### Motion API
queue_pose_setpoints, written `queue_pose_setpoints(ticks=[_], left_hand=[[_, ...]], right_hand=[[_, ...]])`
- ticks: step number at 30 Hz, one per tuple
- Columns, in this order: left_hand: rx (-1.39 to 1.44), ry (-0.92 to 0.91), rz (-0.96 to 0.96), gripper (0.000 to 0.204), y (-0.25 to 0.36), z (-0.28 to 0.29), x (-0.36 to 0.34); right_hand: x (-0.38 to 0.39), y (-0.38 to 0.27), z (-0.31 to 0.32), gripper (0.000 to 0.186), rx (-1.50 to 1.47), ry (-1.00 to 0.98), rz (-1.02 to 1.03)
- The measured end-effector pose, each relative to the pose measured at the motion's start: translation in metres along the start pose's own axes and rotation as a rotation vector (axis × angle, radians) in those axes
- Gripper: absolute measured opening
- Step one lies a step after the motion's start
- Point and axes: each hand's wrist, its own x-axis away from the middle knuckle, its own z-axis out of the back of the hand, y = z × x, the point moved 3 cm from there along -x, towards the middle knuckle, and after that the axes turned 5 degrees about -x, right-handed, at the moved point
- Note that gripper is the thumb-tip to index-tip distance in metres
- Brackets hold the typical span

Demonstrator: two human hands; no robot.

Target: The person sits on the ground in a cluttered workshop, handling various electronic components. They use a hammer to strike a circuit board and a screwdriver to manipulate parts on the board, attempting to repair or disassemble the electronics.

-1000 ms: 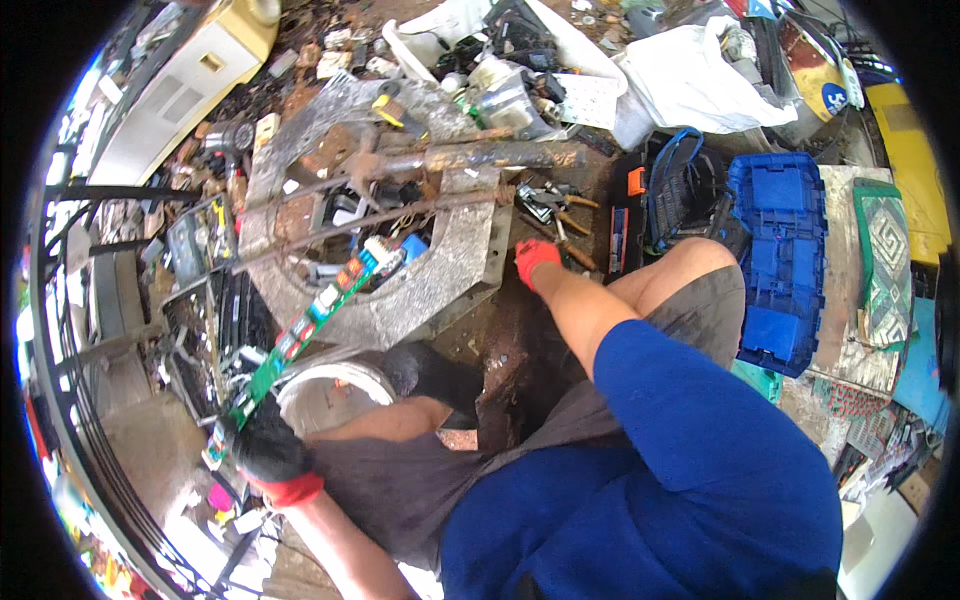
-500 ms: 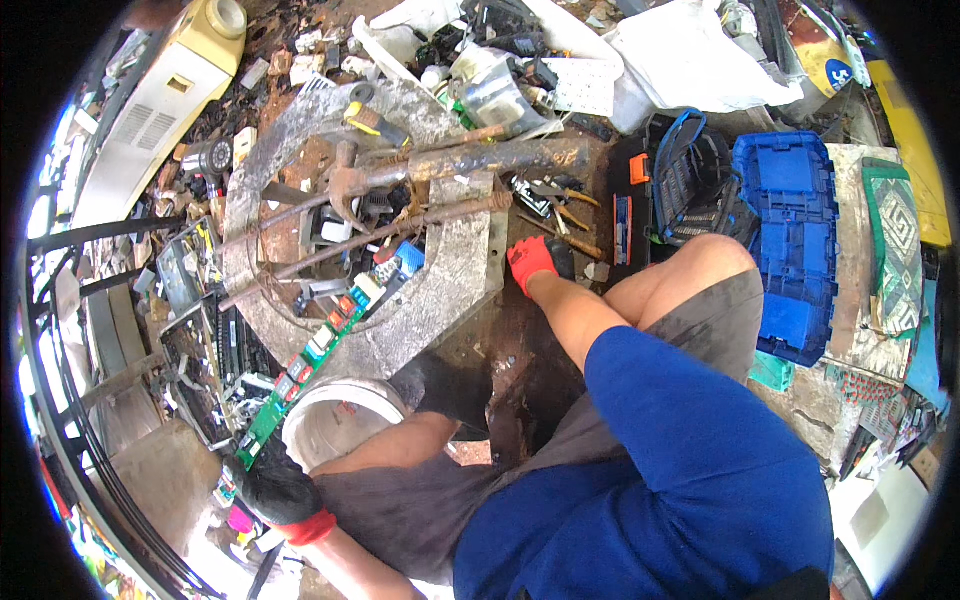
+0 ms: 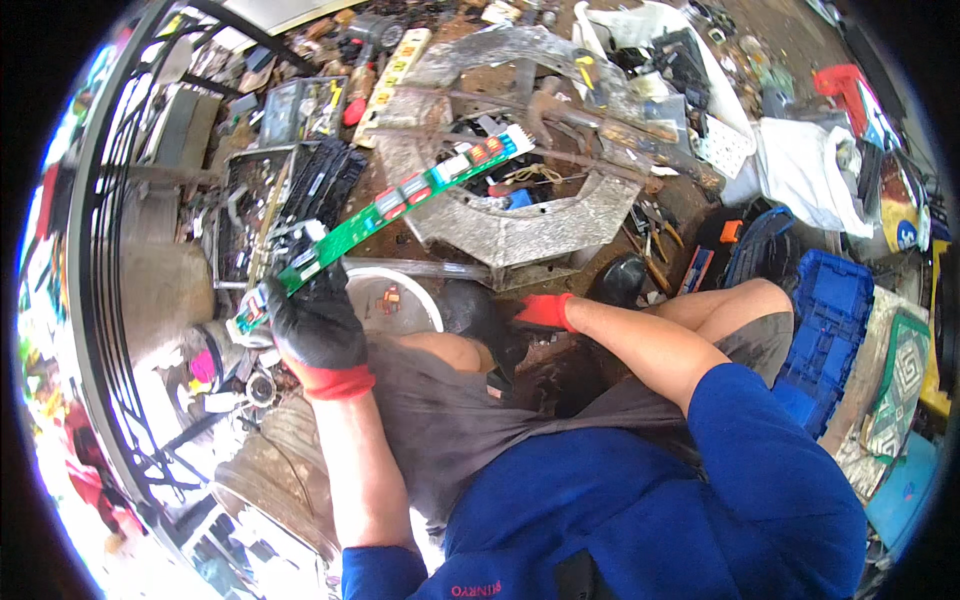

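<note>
- Nearest, the left hand, black-gloved, is clenched round the near end of a long green circuit board slanting up and away to the right.
- The right hand, red-gloved, rests low on the dirt; I cannot tell its fingers.
- A white bucket stands between the two hands.
- Farther off, scrap litters the ground around a grey metal frame; blue crates sit right.

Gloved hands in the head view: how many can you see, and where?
2. The left hand grips the near end of a long green circuit board. The right hand is low between the knees, partly hidden; what it touches is unclear.
</note>
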Motion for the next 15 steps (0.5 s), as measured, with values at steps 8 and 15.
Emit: queue_pose_setpoints(ticks=[8,15], left_hand=[[-0.038,0.043,-0.090,0.036,-0.001,-0.009,0.007],[-0.242,0.102,-0.168,0.041,0.004,-0.010,0.012]], right_hand=[[-0.028,-0.170,0.013,0.063,-0.121,0.143,0.186],[0.114,-0.222,0.042,0.056,0.341,0.256,0.274]])
